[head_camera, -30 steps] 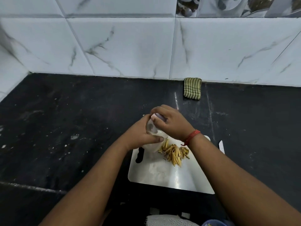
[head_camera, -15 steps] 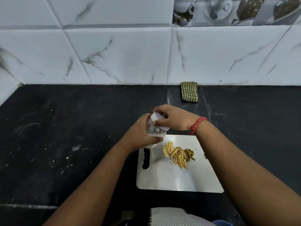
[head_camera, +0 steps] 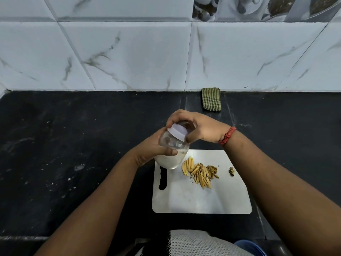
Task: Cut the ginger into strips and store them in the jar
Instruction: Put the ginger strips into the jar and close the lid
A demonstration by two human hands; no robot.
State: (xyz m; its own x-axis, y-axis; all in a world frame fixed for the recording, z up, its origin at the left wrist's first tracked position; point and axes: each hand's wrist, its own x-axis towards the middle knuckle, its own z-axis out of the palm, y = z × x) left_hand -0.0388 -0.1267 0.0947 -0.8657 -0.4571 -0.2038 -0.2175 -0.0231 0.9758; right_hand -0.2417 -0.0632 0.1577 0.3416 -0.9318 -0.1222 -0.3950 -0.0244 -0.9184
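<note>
The left hand (head_camera: 147, 150) is gripping the tilted jar (head_camera: 172, 150), the right hand (head_camera: 201, 129) pinching its lid (head_camera: 178, 133); ginger strips (head_camera: 198, 171) are lying just right of the jar, nearer the right hand.

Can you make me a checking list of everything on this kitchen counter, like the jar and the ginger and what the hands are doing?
Surface: black counter, speckled with white marks.
Job's things: clear jar tilted above the board's far left corner, white lid on; ginger strips piled on the cutting board.
Clutter: dark scrap on the board; green striped cloth by the wall.
Hands: left hand grips the jar; right hand fingers curl round the lid.
Cables: nothing seen.
Surroundings: white marbled wall tiles.
</note>
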